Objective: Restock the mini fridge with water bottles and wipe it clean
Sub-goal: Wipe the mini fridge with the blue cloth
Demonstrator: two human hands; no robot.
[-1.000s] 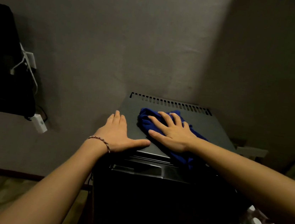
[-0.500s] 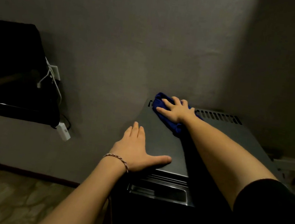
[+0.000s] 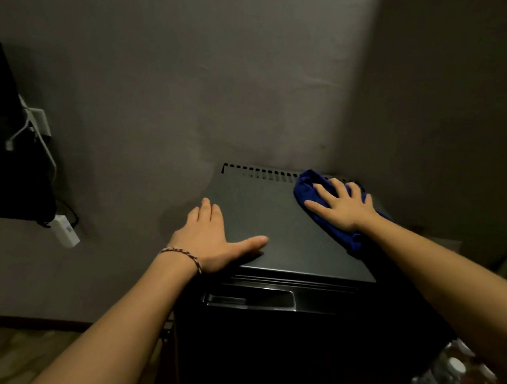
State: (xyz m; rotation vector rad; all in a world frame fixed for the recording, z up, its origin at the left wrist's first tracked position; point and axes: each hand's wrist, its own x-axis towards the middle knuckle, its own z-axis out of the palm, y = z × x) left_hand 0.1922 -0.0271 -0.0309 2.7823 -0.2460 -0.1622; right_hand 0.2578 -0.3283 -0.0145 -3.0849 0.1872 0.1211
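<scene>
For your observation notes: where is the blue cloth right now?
In the head view, the blue cloth lies on the mini fridge top's far right corner, by the vent slots, under the flat right hand.

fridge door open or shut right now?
Looks shut. The mini fridge door front sits flush under the top panel, handle recess facing the camera, no gap or interior showing. The lower front is too dark to confirm.
</scene>
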